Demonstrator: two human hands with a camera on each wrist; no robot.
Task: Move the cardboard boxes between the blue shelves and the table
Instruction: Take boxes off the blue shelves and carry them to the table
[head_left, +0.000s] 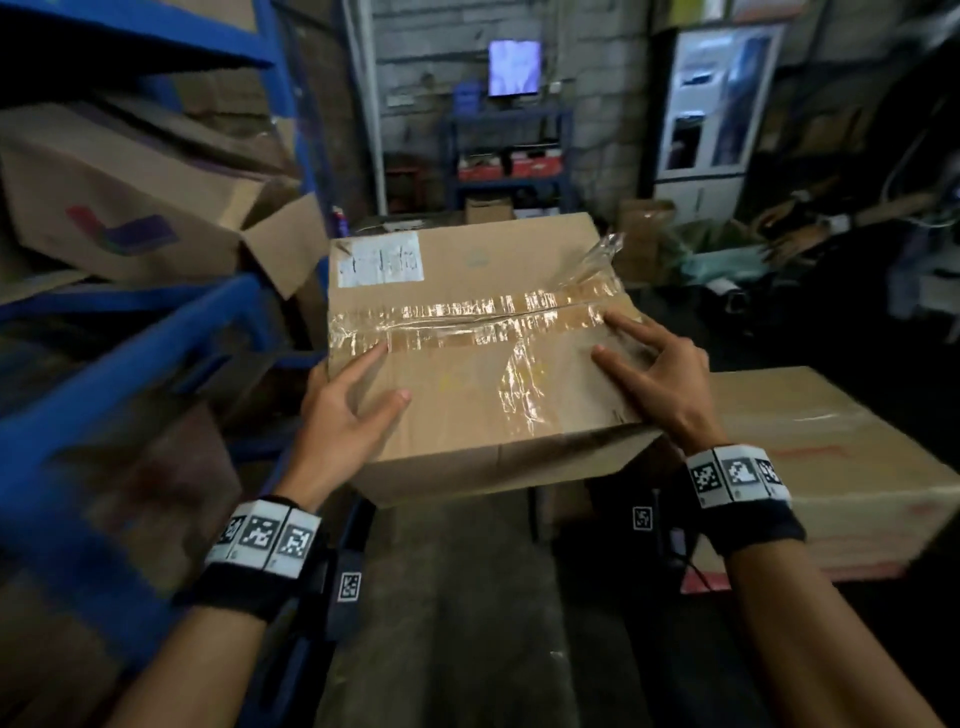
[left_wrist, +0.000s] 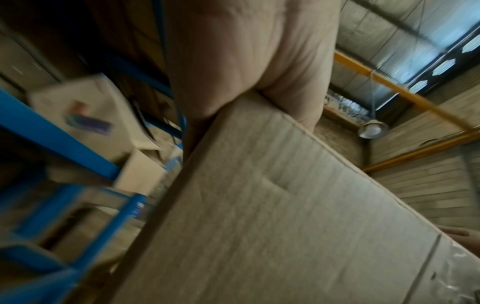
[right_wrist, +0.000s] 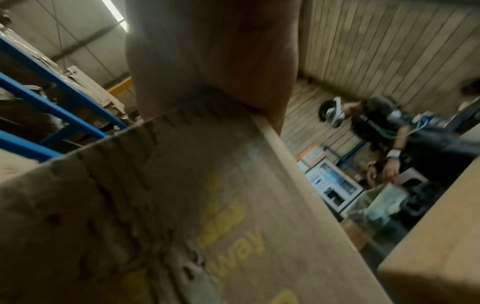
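Carrying a brown taped cardboard box (head_left: 467, 343) in mid-air, clear of both the blue metal shelves (head_left: 150, 332) on the left and the tabletop side on the right. Left hand (head_left: 343, 410) clamped on the near left corner, thumb and index finger flat on the lid, remaining fingers out of sight below the edge; left wrist view shows the palm (left_wrist: 233, 61) pressed over the box edge. Right hand (head_left: 654, 374) mirrored on the near right corner, two fingers spread straight across the lid, rest hidden under the side; right wrist view confirms the palm (right_wrist: 213, 61) wrapped on the rim above a yellow-printed side panel (right_wrist: 228, 226). Grip at opposite corners probably chosen to balance a wide load and keep it level. Clear packing tape (head_left: 467, 317) along the lid seam, one loose end curling up at the far right corner; white shipping label (head_left: 379, 259) at far left of lid. Second, larger cardboard box (head_left: 831, 457) sitting lower right, just beside the carried one, likely marking the drop zone. Open-flapped cardboard box with a coloured logo (head_left: 119, 208) resting on the shelf. Direction of travel not determinable; motion blur on the shelf frame.
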